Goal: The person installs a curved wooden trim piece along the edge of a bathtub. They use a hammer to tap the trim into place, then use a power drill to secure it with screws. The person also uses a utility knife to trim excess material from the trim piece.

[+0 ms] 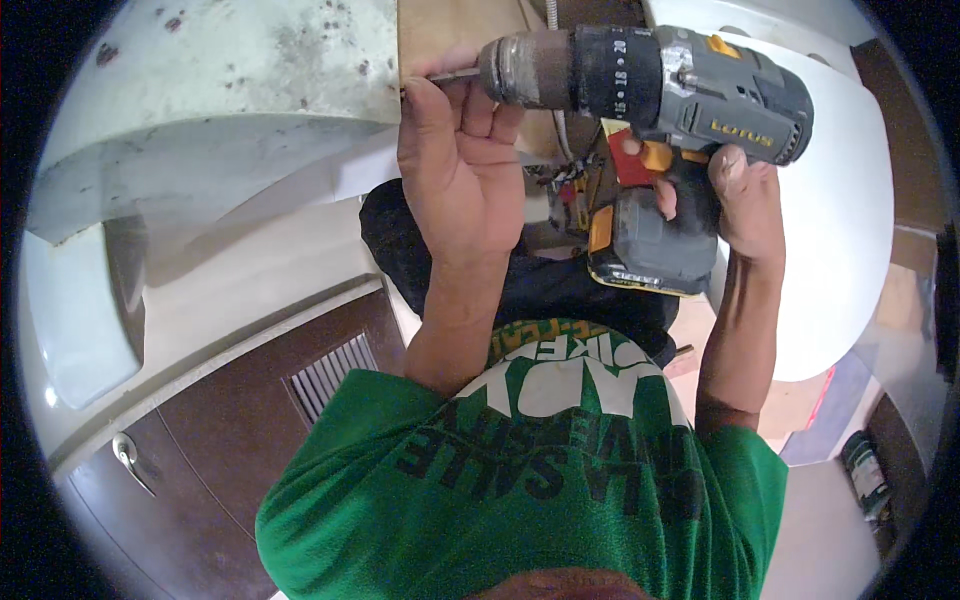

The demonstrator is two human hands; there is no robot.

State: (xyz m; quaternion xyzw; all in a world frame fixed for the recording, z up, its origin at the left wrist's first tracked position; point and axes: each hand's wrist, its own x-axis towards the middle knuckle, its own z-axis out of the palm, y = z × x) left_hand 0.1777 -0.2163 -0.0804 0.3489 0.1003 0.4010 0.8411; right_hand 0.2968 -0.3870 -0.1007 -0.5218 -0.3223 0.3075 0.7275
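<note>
My right hand point(750, 205) grips the handle of a grey and black cordless power drill point(690, 85), a finger near its orange trigger. The battery pack point(655, 240) sits at the base of the handle. From the chuck point(525, 68) a slim metal bit point(456, 76) points left. My left hand point(465, 190) is closed around the bit's tip with thumb and fingers, palm up, beside a light brown wooden panel point(430, 35). Whether a screw sits at the tip is hidden by the fingers.
A speckled stone-look counter point(250, 55) runs along the upper left, with a white fixture point(80, 320) below. At right is a large white rounded lid or seat point(835, 210). Assorted tools point(575, 190) and a flexible hose point(560, 125) lie behind the drill. A brown door point(200, 450) stands lower left.
</note>
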